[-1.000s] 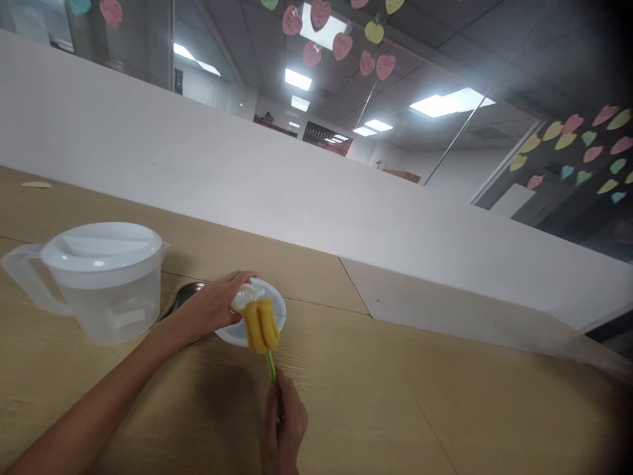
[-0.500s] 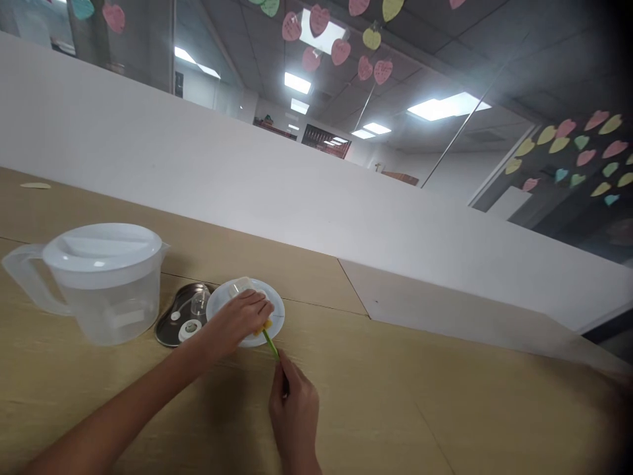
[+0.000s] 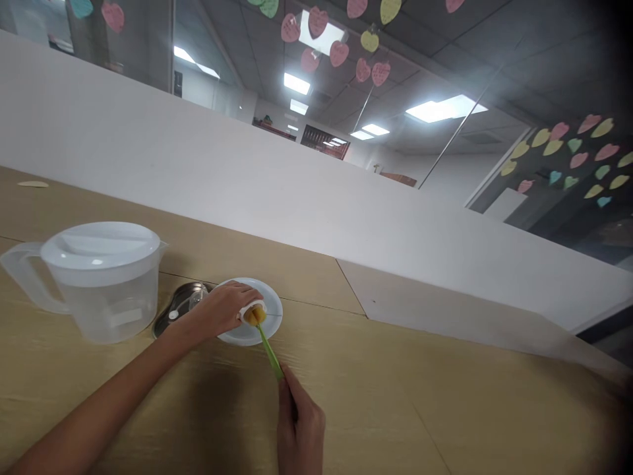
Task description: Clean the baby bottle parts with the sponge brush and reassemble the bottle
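My left hand (image 3: 230, 307) is closed around a small bottle (image 3: 242, 313), whose pale rim faces me over a white plate (image 3: 273, 323). Most of the bottle is hidden by the fingers. A yellow sponge head sits at the bottle's mouth, partly inside it. It belongs to a bottle brush (image 3: 270, 351) with a green handle. My right hand (image 3: 301, 419) grips the lower end of that handle, below the plate and above the table. Left of the plate, partly behind my left forearm, is a metal kidney-shaped tray (image 3: 165, 320) with a clear cap (image 3: 198, 295) and a small white piece (image 3: 173, 315).
A translucent lidded pitcher (image 3: 111, 290) stands at the left of the wooden table (image 3: 386, 396). Behind the table runs a low white wall (image 3: 247, 178), with glass and heart-shaped notes above. A pale yellow slip (image 3: 33, 184) lies at the back left.
My left hand has turned and shifted left, so the bottle's mouth and the sponge now show. The right hand has moved slightly down and right, exposing more of the green handle.
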Motion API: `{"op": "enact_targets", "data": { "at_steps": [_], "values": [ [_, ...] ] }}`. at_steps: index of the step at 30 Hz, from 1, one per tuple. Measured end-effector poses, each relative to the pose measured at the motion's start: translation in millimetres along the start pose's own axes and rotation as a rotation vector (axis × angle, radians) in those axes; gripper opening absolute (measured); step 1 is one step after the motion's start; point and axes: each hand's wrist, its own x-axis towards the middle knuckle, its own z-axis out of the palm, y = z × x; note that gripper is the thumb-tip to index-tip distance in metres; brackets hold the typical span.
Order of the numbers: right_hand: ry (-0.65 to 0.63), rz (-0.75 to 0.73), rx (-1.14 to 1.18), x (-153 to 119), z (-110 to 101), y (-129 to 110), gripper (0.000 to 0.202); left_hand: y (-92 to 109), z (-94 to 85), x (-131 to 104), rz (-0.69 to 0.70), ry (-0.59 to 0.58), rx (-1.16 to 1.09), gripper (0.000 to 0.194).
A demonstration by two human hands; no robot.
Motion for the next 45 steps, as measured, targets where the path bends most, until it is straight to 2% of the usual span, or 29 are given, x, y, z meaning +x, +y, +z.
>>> {"op": "enact_targets", "data": {
  "at_steps": [2,5,7,10,14,17,23,26,29,32,36,40,45],
  "values": [
    [0.046,0.100,0.043,-5,-5,0,0.043,-6,0.3,-1,-0.010,0.050,0.058,0.042],
    [0.195,0.256,0.057,-11,-18,8,0.047,-20,2.0,1,-0.064,0.132,0.180,0.038],
    [0.269,0.327,0.018,-13,-28,20,0.053,-29,3.2,5,-0.049,0.133,0.222,0.033],
    [0.282,0.356,-0.072,-12,-40,41,0.063,-37,1.3,15,0.037,0.094,0.248,0.031],
    [0.304,0.387,-0.225,-13,-45,62,0.069,-43,-5.8,20,0.051,0.086,0.304,0.032],
    [0.161,0.380,-0.380,-14,-39,70,0.065,-44,-7.6,12,-0.008,0.036,0.175,0.034],
    [-0.328,0.385,-0.737,1,-18,59,0.038,-28,-15.4,-17,-0.314,0.193,-0.300,0.077],
    [-0.481,0.392,-0.850,15,-10,47,0.032,-10,-16.6,-36,-0.314,0.229,-0.421,0.064],
    [-0.572,0.361,-0.907,28,-5,40,0.030,9,-2.5,-59,-0.214,0.202,-0.425,0.045],
    [-0.610,0.317,-0.933,41,-5,38,0.026,19,24.7,-80,-0.149,0.125,-0.412,0.049],
    [-0.523,0.271,-0.932,63,-9,31,0.029,18,55.1,-98,-0.147,0.049,-0.449,0.058],
    [-0.409,0.154,-0.881,90,-3,22,0.024,13,62.4,-101,-0.207,0.065,-0.481,0.052],
    [-0.351,0.087,-0.885,112,24,22,0.023,8,68.6,-97,-0.237,0.139,-0.486,0.058]
  ]
}}
